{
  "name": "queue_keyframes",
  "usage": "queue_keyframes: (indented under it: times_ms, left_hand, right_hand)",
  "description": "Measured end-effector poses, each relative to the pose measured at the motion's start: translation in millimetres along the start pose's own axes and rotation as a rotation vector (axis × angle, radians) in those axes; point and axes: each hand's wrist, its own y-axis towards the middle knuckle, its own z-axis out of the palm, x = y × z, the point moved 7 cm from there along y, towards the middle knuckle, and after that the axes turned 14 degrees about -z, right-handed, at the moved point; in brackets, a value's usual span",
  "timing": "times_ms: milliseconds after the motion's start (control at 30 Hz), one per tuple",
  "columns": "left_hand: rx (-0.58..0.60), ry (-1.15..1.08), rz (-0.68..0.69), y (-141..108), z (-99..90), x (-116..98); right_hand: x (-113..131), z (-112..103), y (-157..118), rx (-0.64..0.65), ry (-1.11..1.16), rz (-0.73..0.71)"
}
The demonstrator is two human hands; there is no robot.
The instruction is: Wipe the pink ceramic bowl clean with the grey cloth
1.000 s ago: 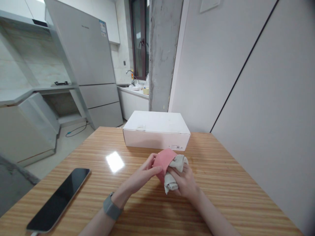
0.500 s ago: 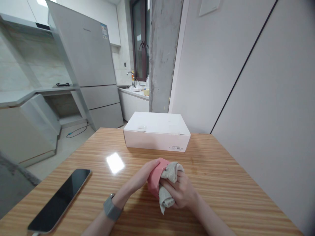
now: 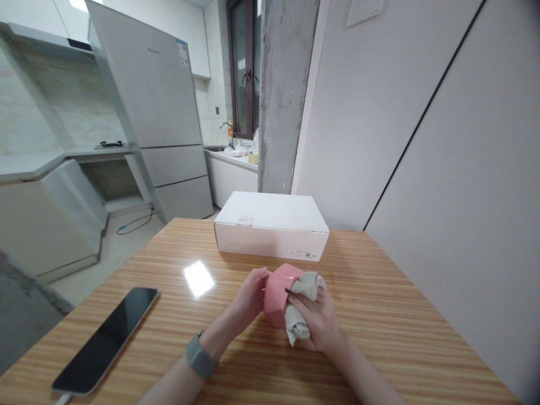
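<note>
One flat black rectangular phone (image 3: 105, 340) lies along the striped wood-grain table's (image 3: 400, 326) left edge; one left hand (image 3: 248, 301) supports one glossy pink angular bowl (image 3: 277, 295) (tipped, mouth rightward) between the side edges; one right hand (image 3: 319, 323) clutches one crumpled grey cloth (image 3: 297, 325) at the bowl's rim.

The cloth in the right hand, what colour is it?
The cloth is light grey, best seen in the head view.

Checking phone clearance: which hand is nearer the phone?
Left. The left hand is right of the phone, beside the pink container; the right hand is farther right, gripping the cloth.
</note>
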Motion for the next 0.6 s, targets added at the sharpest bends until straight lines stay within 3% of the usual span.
queue_keyframes:
  times_ms: [167, 333, 433, 533, 600]
  left_hand:
    - [-0.134, 0.251, -0.033, -1.2, -13.9, -5.6]
    - [-0.181, 0.478, 0.088, -12.1, -9.8, -19.9]
    - [-0.074, 0.37, 0.054, -14.5, 2.2, -14.9]
    - [0.154, 0.132, 0.045, -13.2, 22.2, -7.3]
    - [0.204, 0.009, 0.056, -9.0, 27.4, -4.2]
  right_hand:
    - [21.2, 6.5, 14.0, 0.049, 0.073, -0.176]
    - [11.9, 7.9, 12.3, 0.057, 0.105, -0.072]
    - [-1.9, 7.6, 6.7, 0.064, 0.133, 0.064]
    - [-16.5, 4.4, -1.0, 0.04, 0.153, 0.219]
    - [-21.3, 0.8, -4.2, 0.009, 0.145, 0.261]
